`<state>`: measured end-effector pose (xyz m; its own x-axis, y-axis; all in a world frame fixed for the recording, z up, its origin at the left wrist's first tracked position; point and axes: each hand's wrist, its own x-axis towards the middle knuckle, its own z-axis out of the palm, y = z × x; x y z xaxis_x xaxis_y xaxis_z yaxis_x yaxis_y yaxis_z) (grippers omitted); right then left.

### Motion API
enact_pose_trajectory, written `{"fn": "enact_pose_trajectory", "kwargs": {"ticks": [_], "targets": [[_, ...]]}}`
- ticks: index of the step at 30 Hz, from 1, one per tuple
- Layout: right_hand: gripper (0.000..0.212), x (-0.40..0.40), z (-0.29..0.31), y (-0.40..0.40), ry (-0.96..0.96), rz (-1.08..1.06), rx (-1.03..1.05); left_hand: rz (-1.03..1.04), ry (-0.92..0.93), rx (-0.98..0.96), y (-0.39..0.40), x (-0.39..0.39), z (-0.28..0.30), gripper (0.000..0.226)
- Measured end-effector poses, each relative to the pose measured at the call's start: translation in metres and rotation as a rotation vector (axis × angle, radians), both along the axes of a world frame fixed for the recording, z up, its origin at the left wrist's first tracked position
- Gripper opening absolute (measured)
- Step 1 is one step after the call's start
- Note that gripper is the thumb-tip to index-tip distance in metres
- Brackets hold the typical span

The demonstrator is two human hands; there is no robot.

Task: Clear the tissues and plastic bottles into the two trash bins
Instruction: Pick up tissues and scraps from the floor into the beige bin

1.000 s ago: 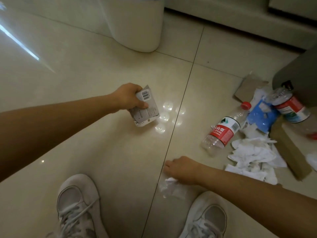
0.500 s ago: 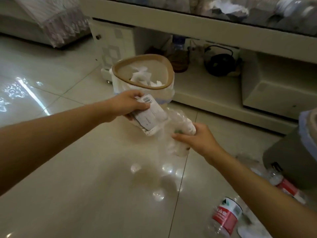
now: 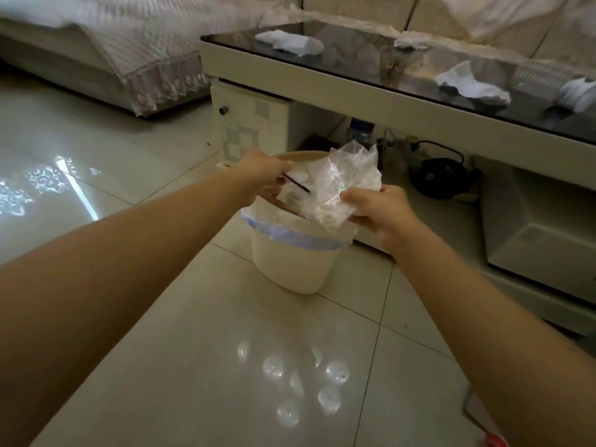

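Now that both hands have risen from the floor, the right hand (image 3: 375, 209) clutches crumpled plastic (image 3: 342, 185) over the bin (image 3: 296, 256), the left hand (image 3: 263, 174) pinching a wrapper, ready to drop.

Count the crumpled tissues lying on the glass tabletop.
4: far left tissue, far middle tissue, near middle tissue, right-edge tissue. More may lie beyond the frame.

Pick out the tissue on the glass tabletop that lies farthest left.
The crumpled tissue near the tabletop's left corner. The other three sit farther right, one at the back edge and two toward the frame's right side.
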<state>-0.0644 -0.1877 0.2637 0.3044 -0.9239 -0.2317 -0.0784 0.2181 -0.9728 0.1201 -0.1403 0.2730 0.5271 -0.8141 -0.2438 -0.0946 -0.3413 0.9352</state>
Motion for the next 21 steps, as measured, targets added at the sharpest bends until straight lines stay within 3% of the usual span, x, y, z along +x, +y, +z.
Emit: {"fn": "enact_pose_trajectory", "kwargs": {"ticks": [3,9,12,15,21], "targets": [[0.042,0.019,0.000,-0.015,0.012,-0.063,0.039,0.001,-0.141,-0.023,0.000,-0.006,-0.004,0.049],[0.056,0.050,0.014,-0.022,-0.114,-0.032,0.151,-0.070,-0.116,-0.105,0.012,-0.001,-0.015,0.041],[0.061,0.050,0.009,-0.021,-0.162,-0.027,0.144,-0.119,-0.211,-0.129,0.015,0.008,-0.027,0.049],[0.061,0.041,0.003,-0.015,-0.099,-0.025,0.021,-0.146,-0.228,-0.155,0.017,0.011,-0.034,0.053],[0.047,0.017,-0.011,0.005,0.132,0.098,-0.453,-0.261,-0.285,-0.230,0.020,-0.001,-0.040,0.047]]}}
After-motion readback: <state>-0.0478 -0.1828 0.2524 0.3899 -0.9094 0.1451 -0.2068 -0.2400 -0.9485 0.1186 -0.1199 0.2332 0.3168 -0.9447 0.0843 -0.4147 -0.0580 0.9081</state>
